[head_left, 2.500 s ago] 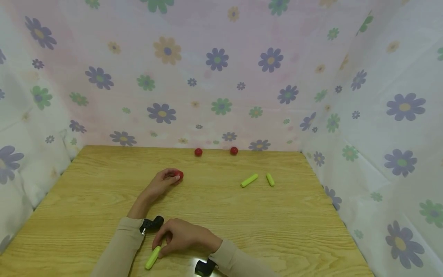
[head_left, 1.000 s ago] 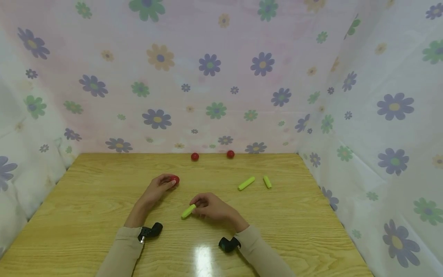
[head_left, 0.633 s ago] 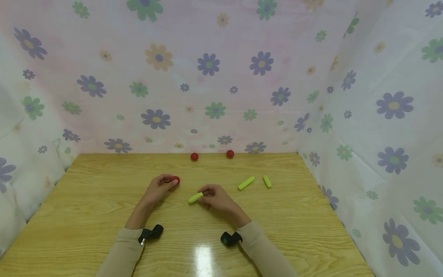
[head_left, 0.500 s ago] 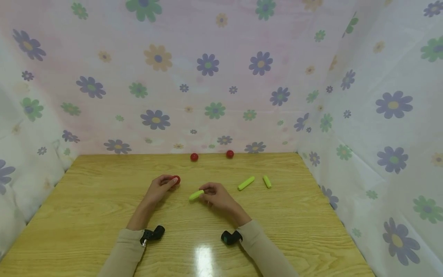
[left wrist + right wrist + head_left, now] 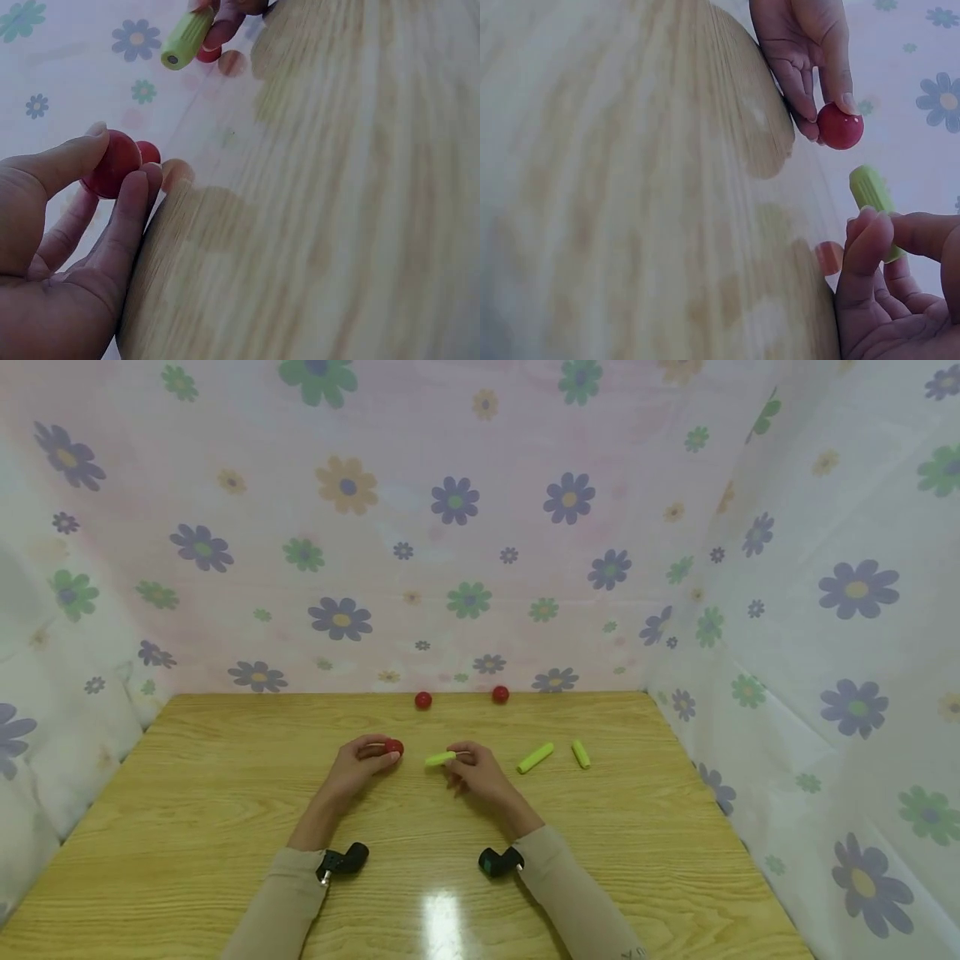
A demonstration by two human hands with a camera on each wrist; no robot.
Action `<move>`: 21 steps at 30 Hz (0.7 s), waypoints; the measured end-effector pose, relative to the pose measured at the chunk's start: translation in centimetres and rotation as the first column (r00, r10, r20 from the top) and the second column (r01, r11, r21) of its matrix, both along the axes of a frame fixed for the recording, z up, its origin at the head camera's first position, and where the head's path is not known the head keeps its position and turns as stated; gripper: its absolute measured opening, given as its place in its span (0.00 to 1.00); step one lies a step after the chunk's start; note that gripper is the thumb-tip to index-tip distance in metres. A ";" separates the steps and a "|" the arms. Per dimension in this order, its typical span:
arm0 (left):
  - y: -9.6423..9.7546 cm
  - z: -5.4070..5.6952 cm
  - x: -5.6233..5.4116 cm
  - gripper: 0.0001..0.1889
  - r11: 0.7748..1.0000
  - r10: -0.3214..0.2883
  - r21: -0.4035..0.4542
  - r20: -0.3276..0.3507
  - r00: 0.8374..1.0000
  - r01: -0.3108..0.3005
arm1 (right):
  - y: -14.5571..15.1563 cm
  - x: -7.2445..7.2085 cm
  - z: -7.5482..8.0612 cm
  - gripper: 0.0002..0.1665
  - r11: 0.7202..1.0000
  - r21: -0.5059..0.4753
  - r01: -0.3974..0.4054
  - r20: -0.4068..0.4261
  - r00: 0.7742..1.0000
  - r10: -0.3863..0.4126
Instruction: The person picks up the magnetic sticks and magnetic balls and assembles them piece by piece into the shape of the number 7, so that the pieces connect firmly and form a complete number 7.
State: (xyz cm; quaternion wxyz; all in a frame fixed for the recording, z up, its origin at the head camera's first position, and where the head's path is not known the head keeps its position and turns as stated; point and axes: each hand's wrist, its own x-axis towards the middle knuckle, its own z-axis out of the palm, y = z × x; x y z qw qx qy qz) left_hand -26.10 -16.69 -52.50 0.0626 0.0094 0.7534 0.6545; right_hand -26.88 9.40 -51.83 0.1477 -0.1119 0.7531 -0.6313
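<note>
My left hand (image 5: 354, 770) pinches a shiny red ball (image 5: 394, 747) between thumb and fingertips, low over the left middle of the table. Seen from the left wrist, the same ball (image 5: 109, 169) sits between the thumb and several fingers. Just to the right, my right hand (image 5: 483, 777) pinches a ribbed yellow-green stick (image 5: 437, 760) whose free end points left, at the ball. A small dark round spot marks that end of the stick (image 5: 186, 41) in the left wrist view. In the right wrist view, a gap separates stick (image 5: 868, 187) and ball (image 5: 841, 126).
Two more red balls, one left (image 5: 423, 700) and one right (image 5: 500, 694), lie at the table's back edge. A longer yellow-green stick (image 5: 536, 758) and a shorter one (image 5: 581, 754) rest right of my right hand. Flowered cloth (image 5: 517, 527) encloses the wooden table (image 5: 637, 860).
From the near left, my right hand has carried the yellow-green stick forward and right, close to the red ball. Lately my left hand has shifted the ball slightly right. The stick now lies more level.
</note>
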 end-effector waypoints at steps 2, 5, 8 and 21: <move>0.2 0.0 -0.2 0.28 1.000 0.001 0.004 0.003 1.000 -0.001 | 0.0 -0.2 0.0 0.19 1.000 -0.010 0.016 0.010 1.000 -0.016; 0.8 0.0 -0.4 0.28 1.000 0.008 0.016 0.005 1.000 -0.008 | -0.1 -0.6 0.0 0.20 0.999 -0.025 0.038 0.026 0.999 -0.037; 1.4 0.0 -0.8 0.28 1.000 0.004 0.031 -0.010 1.000 -0.004 | 0.0 -1.1 0.0 0.21 0.997 -0.059 0.048 0.046 0.998 -0.045; 3.5 -0.4 -2.6 0.23 0.997 -0.068 0.013 -0.116 0.991 0.070 | 0.4 -2.4 -0.4 0.23 0.985 -0.152 0.078 0.116 0.991 -0.061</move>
